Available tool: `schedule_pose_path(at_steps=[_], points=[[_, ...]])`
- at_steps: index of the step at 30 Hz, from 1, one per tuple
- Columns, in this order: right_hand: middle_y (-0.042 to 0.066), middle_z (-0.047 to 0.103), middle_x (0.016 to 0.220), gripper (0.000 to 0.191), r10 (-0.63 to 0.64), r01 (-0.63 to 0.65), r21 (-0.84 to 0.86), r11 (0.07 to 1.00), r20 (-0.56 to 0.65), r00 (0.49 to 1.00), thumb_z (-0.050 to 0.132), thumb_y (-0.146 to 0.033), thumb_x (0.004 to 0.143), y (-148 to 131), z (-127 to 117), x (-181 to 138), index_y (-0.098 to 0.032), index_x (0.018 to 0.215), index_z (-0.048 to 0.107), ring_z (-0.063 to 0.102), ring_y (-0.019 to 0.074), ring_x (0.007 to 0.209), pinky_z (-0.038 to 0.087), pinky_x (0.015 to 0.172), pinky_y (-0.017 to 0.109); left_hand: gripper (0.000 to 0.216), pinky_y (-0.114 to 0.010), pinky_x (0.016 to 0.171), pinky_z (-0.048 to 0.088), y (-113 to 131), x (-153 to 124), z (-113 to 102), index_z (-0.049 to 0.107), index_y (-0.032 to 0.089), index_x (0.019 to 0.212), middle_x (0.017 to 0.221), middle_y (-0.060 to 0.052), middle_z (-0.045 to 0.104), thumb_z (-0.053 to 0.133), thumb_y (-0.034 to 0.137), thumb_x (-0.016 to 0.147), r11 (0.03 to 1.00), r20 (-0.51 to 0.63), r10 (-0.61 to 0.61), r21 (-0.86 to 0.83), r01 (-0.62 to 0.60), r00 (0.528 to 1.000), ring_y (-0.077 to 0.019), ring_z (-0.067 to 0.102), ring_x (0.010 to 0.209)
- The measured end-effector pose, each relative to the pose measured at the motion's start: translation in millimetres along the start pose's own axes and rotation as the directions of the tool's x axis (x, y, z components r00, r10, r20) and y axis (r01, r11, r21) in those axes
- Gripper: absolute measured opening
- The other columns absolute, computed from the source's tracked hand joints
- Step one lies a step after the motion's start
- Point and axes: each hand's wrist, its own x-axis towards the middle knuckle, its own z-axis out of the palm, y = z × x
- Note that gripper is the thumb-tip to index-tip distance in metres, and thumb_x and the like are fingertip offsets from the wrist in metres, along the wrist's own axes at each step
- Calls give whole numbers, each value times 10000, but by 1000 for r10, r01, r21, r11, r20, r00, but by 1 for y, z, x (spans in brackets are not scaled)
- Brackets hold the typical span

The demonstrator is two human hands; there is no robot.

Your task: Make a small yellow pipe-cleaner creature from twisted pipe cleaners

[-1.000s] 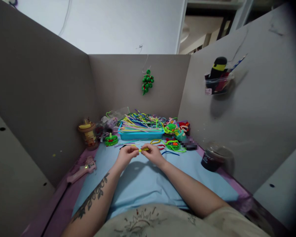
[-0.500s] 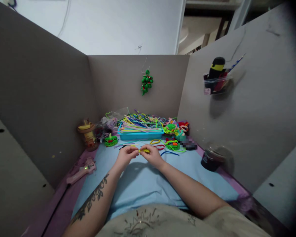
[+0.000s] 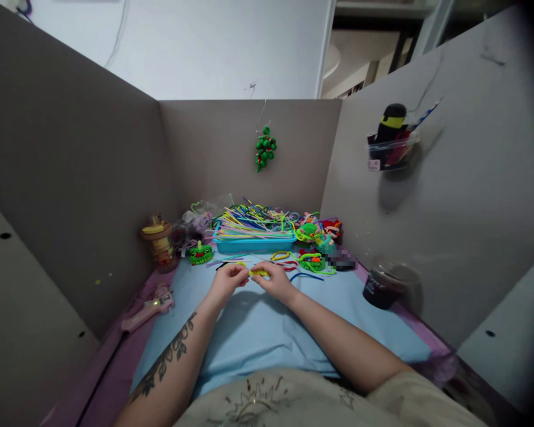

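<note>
Both hands meet over the blue cloth, a little in front of the tray. My left hand point(image 3: 229, 279) pinches one end of a yellow pipe cleaner point(image 3: 258, 273), its thumb and fingertips pressed together. Fingers of my right hand point(image 3: 276, 281) close round the coiled-looking part of the same yellow piece, and partly hide it. Just beyond the hands lie a yellow loop point(image 3: 280, 255), red pieces point(image 3: 289, 265) and a bent blue pipe cleaner point(image 3: 307, 276). A green frog-like figure point(image 3: 311, 261) lies to the right of them.
A blue tray point(image 3: 254, 245) heaped with pipe cleaners stands at the back. Left are a green figure point(image 3: 200, 254), a brown-lidded cup point(image 3: 158, 244) and a pink glue gun point(image 3: 149, 311). Right stands a dark tub point(image 3: 381, 289). Grey panels point(image 3: 249, 178) enclose three sides.
The right hand has shifted very slightly against the yellow pipe cleaner. Otherwise both hands keep the same hold, and the things around them have not moved.
</note>
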Motion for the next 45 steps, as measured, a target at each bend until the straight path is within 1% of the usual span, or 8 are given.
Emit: schedule_pose_path(at_steps=[4, 10, 19, 23, 30, 35, 40, 45], points=[[47, 649, 868, 186, 122, -120, 38, 992, -68, 990, 590, -259, 739, 6, 2, 2, -185, 906, 631, 590, 156, 742, 467, 630, 259, 371, -255, 602, 451, -1, 2, -1, 609, 119, 771, 665, -24, 632, 750, 392, 563, 997, -53, 76, -31, -78, 996, -127, 576, 605], [25, 613, 784, 166, 188, -177, 162, 971, -56, 981, 599, -275, 731, 13, 5, 2, -175, 863, 613, 561, 135, 677, 456, 610, 249, 338, -255, 627, 458, 1, -1, 4, 657, 122, 805, 733, -42, 656, 750, 342, 567, 987, -28, 137, 95, -133, 990, -130, 572, 645], [2, 589, 660, 180, 266, -236, 315, 919, -55, 962, 646, -314, 697, 4, 5, 4, -173, 806, 616, 553, 124, 584, 453, 548, 239, 284, -265, 609, 468, 4, 0, -3, 653, 113, 749, 661, -43, 650, 734, 333, 589, 992, -21, 86, 94, -83, 996, -137, 588, 599], [4, 592, 680, 194, 251, -232, 299, 925, -26, 968, 648, -326, 692, 5, 5, 4, -177, 812, 620, 550, 125, 603, 451, 548, 239, 283, -263, 615, 466, 8, -2, -3, 647, 114, 762, 673, -41, 648, 727, 332, 600, 992, 7, 82, 99, -82, 997, -139, 588, 618], [-3, 587, 688, 199, 263, -250, 345, 905, 10, 965, 652, -307, 682, 6, 7, 3, -173, 823, 611, 550, 119, 607, 453, 561, 238, 231, -242, 597, 437, 4, -2, 1, 657, 135, 763, 719, -36, 649, 705, 315, 628, 930, 2, 237, 289, -227, 972, -130, 555, 621], [3, 603, 708, 211, 271, -256, 371, 893, 13, 963, 661, -311, 684, 5, 6, 4, -176, 836, 606, 555, 120, 602, 455, 554, 239, 169, -243, 596, 443, 0, 0, -1, 653, 148, 729, 729, -45, 655, 672, 302, 662, 908, -22, 291, 320, -269, 956, -145, 570, 644], [6, 601, 640, 132, 216, -199, 293, 935, -27, 976, 651, -290, 710, 2, 4, 4, -171, 764, 626, 555, 130, 586, 445, 552, 247, 203, -244, 611, 450, 2, -2, 1, 665, 136, 743, 683, -38, 644, 707, 302, 635, 971, -9, 168, 175, -164, 986, -136, 565, 632], [42, 649, 758, 68, -62, 68, 92, 993, -70, 996, 591, -216, 770, -7, 1, 2, -181, 748, 645, 588, 150, 726, 465, 653, 268, 294, -237, 640, 457, 5, -5, 2, 660, 121, 717, 651, -22, 631, 779, 334, 554, 984, 51, -85, -152, 91, 995, -109, 566, 615]])
